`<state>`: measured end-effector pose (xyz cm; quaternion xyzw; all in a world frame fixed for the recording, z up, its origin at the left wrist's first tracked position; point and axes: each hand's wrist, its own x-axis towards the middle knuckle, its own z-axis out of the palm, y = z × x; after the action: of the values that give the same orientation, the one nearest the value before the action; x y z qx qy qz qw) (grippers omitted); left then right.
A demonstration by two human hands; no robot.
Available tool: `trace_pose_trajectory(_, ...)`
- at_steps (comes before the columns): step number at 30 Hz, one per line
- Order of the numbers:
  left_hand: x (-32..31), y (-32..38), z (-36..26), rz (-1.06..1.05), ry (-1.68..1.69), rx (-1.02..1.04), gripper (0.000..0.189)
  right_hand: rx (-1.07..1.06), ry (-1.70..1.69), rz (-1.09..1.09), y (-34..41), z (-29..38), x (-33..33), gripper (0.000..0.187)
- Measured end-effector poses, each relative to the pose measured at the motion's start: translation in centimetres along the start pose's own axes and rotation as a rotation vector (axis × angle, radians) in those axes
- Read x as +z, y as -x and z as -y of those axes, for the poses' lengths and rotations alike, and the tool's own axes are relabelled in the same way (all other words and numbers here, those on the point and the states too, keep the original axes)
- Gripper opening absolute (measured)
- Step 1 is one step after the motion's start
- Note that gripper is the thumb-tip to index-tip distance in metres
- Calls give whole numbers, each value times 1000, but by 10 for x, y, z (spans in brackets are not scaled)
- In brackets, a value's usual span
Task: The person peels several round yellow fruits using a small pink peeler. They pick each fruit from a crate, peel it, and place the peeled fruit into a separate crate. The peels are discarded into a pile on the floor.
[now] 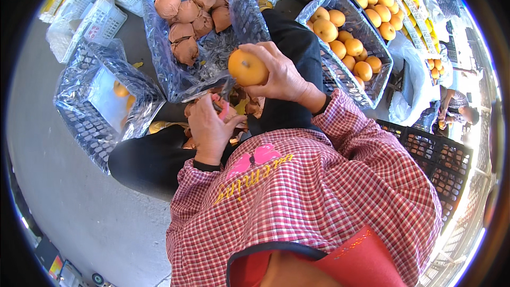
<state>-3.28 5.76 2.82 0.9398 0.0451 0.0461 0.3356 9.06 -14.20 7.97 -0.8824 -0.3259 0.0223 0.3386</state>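
My right hand (285,72) grips a round yellow-brown fruit, likely an Asian pear (248,67), with its stem end facing up. Just below and to the left, my left hand (211,121) is closed around small red-handled snips (221,105), whose blades point up near the pear. Before me stands a plastic-lined crate (167,81) with several fruits wrapped in brown paper (188,11) gathered toward its far side. Loose brown paper wrappers (255,105) lie between my legs beneath my hands, partly hidden by them.
On my right, a lined crate (374,97) holds several bare pears (324,30), with another pear-filled crate beyond. A lined crate (71,99) with a few pears sits at my left. White crates (107,20) stand far left, a black crate (434,159) at right. Another person (458,107) is farther right.
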Motion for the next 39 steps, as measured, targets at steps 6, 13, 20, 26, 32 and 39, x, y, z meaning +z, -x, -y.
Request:
trace_pose_trajectory(6,0,-1,-8,5,-176,36,81,-91,232,-18,4,13,10,82)
trace_pose_trajectory(13,16,-7,-9,-101,39,106,28,-198,273,-60,11,3,5,78)
trace_pose_trajectory(20,33,-7,-1,29,288,-43,22,-149,223,98,1,-30,-25,81)
trace_pose_trajectory(26,102,-9,76,750,73,-68,27,153,-87,-444,-86,-175,-96,87)
trace_pose_trajectory(32,173,11,124,845,-90,-21,34,715,-245,-927,-167,-385,-203,99)
trace_pose_trajectory(39,209,-48,95,888,-177,-131,37,1006,348,-576,-214,-500,-239,95)
